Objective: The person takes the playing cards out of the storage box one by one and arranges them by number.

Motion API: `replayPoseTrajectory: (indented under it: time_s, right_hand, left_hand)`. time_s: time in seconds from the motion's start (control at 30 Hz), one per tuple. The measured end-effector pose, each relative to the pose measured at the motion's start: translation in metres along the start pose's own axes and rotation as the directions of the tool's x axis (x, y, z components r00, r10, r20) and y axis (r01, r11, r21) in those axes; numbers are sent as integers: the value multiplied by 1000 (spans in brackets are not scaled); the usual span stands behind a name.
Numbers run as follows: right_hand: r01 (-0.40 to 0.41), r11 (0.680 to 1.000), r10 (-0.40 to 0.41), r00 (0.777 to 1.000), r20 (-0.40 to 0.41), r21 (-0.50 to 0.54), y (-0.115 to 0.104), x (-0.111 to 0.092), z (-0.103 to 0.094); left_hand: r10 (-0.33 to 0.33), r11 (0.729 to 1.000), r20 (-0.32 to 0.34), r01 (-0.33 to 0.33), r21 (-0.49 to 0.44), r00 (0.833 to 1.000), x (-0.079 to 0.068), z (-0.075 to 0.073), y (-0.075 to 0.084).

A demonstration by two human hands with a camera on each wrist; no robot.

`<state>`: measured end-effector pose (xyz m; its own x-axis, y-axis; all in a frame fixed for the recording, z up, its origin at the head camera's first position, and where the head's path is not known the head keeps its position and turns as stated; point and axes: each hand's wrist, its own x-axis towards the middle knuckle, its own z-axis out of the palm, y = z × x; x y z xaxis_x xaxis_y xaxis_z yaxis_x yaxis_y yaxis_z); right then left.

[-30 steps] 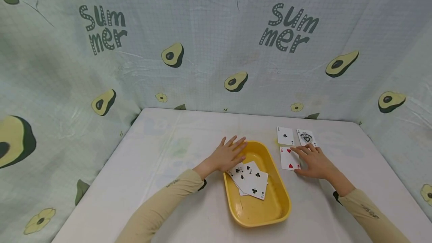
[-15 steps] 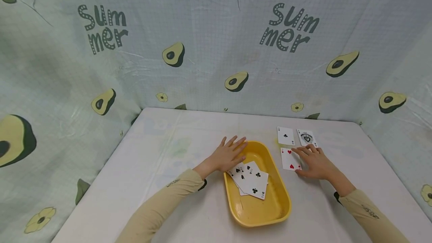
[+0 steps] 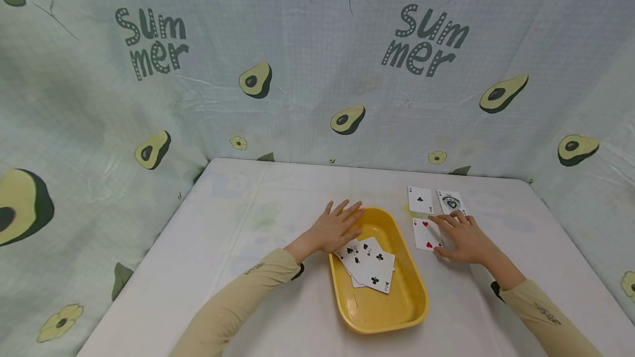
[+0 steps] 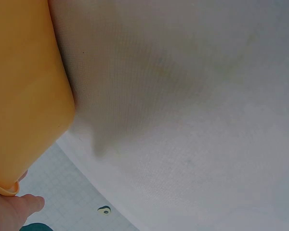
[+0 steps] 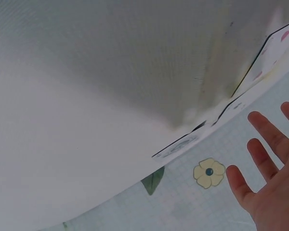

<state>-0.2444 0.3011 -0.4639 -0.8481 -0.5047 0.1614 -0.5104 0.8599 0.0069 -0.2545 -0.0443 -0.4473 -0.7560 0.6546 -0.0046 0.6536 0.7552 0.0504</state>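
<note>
My left hand [image 3: 331,230] rests with spread fingers over the left rim of a yellow plastic tray [image 3: 384,315]. In the left wrist view the tray's outer wall [image 4: 29,86] and part of that hand [image 4: 9,209] show. Inside the tray lie several playing cards, a two of clubs [image 3: 377,273] on top. My right hand [image 3: 461,239], fingers spread and slightly bent, hovers at a two of hearts [image 3: 424,233], index fingertip and thumb over its right side. In the right wrist view, the fingers [image 5: 267,130] are apart with nothing between them.
Behind the two of hearts lie an ace of clubs [image 3: 420,200] and a card with an ornate emblem [image 3: 450,201], partly covered by my right fingers. A white cloth covers the table [image 3: 233,203]. Avocado-patterned curtain [image 3: 297,43] surrounds it at the back and sides.
The two of hearts has slid very slightly toward me, with my right hand staying over its right side. My left hand, the tray and its cards stay in place.
</note>
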Motion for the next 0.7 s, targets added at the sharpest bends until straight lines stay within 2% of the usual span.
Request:
replayPoseTrajectory:
  time_s: [0.3, 0.7]
  right_hand:
    - [31, 999, -31, 998, -57, 9, -16, 0, -12]
    - [137, 990, -131, 981, -141, 37, -46, 1, -31]
  left_hand:
    - [3, 1000, 3, -3, -12, 1000, 2, 0, -3]
    - [13, 1000, 2, -13, -21, 1000, 3, -3, -7]
